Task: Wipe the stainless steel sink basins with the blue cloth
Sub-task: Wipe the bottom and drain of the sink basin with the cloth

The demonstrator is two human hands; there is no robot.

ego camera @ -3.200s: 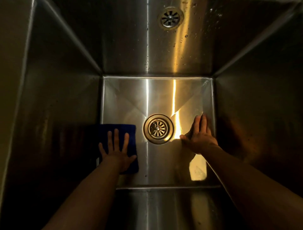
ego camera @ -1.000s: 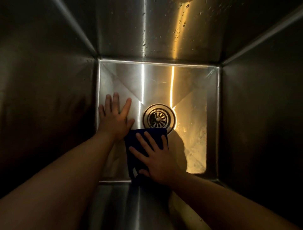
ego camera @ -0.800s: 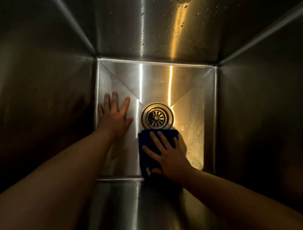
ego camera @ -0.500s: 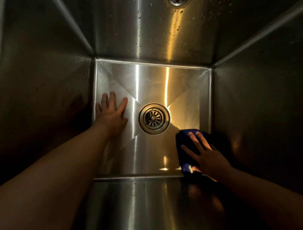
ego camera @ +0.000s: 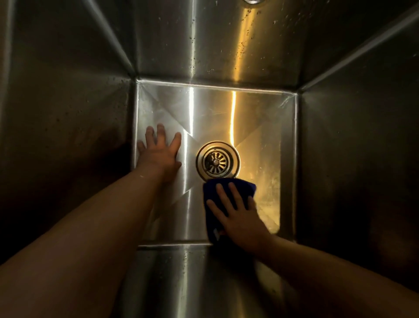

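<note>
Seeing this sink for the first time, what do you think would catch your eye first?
The round drain strainer at the centre of the basin floor, lit by a golden reflection, draws the eye first. Below it, the right hand presses the blue cloth flat, while the left hand rests spread left of the drain.

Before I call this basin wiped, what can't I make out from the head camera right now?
Head view only:
Basin floor under the blue cloth and right hand: covered.
Floor under the left hand and forearms: covered.
Left wall and right wall: too dark to judge.
Round fitting on the far wall: cut off by the top edge.
</note>
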